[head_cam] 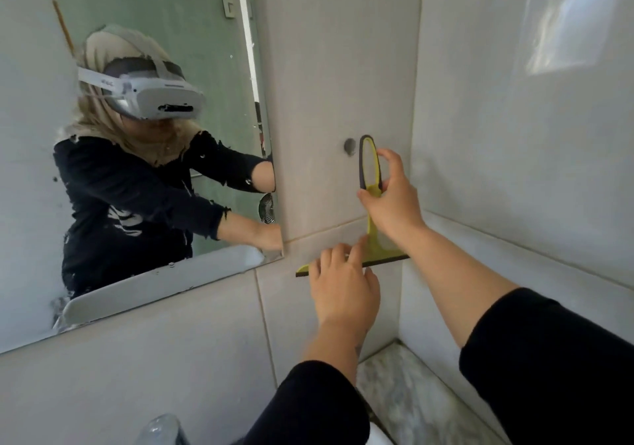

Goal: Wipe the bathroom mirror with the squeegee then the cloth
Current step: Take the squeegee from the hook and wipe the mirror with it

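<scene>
Right hand (391,201) grip pinches squeegee (374,238) handle; left hand (343,283) — fingertips on blade.

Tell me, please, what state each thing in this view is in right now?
squeegee: upright against the tiled wall right of the mirror, loop handle up, blade down.
right hand: closed on the squeegee's handle.
left hand: open, fingers at the blade, not gripping.
mirror: wall-mounted, with specks and chips by its right edge.
wall hook: bare; handle loop beside it, not on it.
</scene>
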`<state>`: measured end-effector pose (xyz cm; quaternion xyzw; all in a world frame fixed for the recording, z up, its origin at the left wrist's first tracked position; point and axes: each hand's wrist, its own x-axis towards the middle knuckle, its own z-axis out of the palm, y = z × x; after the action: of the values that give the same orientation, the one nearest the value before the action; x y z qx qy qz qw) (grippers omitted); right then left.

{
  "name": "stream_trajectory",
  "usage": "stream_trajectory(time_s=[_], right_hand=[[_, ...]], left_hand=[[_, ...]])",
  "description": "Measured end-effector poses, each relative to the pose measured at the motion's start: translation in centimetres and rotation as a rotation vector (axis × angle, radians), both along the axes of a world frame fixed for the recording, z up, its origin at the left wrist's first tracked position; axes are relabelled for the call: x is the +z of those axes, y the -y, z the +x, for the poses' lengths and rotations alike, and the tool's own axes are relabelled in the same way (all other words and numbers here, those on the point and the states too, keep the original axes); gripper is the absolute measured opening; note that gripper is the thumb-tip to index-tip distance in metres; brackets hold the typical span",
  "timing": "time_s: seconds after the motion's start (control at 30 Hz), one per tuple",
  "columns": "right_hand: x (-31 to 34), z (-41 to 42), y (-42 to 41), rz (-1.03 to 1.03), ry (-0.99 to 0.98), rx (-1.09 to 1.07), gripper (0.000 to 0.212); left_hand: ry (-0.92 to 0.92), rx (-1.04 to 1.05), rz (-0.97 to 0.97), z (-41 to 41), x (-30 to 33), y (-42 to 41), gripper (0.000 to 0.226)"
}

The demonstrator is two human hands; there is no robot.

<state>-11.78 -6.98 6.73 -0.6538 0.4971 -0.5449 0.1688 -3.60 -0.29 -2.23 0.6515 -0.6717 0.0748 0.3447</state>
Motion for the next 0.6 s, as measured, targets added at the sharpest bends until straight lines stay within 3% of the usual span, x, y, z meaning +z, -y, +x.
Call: stream_trajectory(time_s=[0.23,0.53,0.6], right_hand=[[5.7,-1.2,-4.9,0.116,0.12,0.018,0.061],[13.9,3.1,-13.5,0.207,0.39,0.251,0.059],[15.5,4.4,-14.9,0.143,0.307,0.251,0.061]], left_hand=[[0.072,0.108,-0.269,-0.7,4.2,-3.8,0.038],[0.079,0.293,-0.347,4.1,14.0,-10.9,0.027],[0.113,0.302,-0.37,5.8,16.3,-12.9,0.024]])
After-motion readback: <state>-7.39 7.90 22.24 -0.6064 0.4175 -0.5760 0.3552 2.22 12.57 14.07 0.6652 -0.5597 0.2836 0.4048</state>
